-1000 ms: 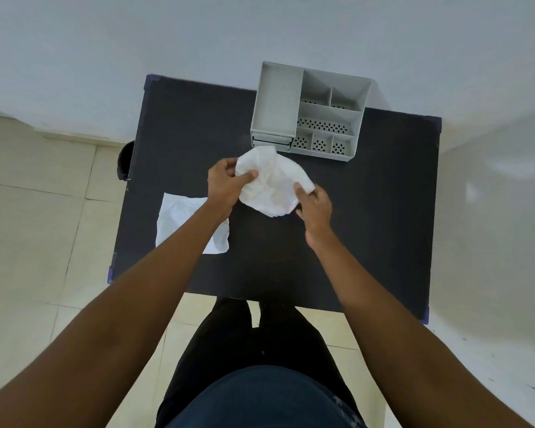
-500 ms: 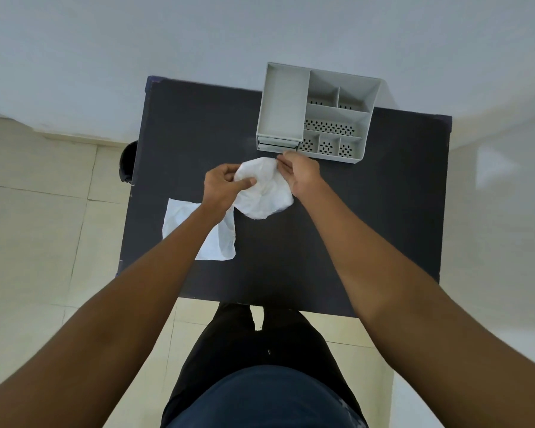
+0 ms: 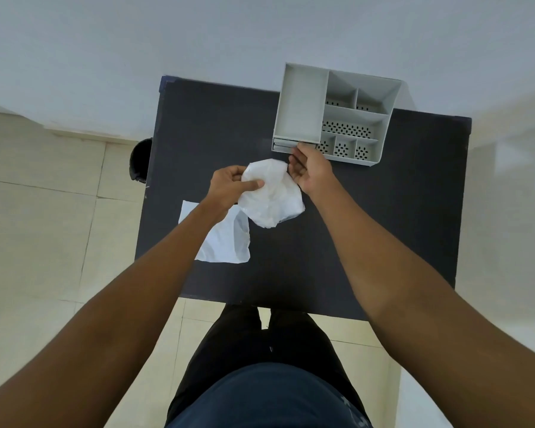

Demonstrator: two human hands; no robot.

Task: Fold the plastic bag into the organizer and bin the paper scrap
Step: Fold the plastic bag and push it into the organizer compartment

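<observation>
My left hand (image 3: 229, 186) pinches a crumpled white plastic bag (image 3: 272, 196) and holds it just above the black table (image 3: 383, 217). My right hand (image 3: 311, 171) sits at the bag's upper right edge. Its curled fingertips touch the small drawer front at the lower left of the grey organizer (image 3: 300, 103). Whether it grips the bag or the drawer is unclear. The organizer stands at the table's back edge with one large left compartment and several small perforated ones. A white paper scrap (image 3: 223, 242) lies flat on the table's left side, partly under my left forearm.
A dark round bin (image 3: 141, 160) stands on the tiled floor just off the table's left edge. A white wall runs behind the table. My legs are at the table's near edge.
My right hand moved from the bag's lower right up to its top edge, then on to the organizer's drawer front. The bag hangs looser from my left hand.
</observation>
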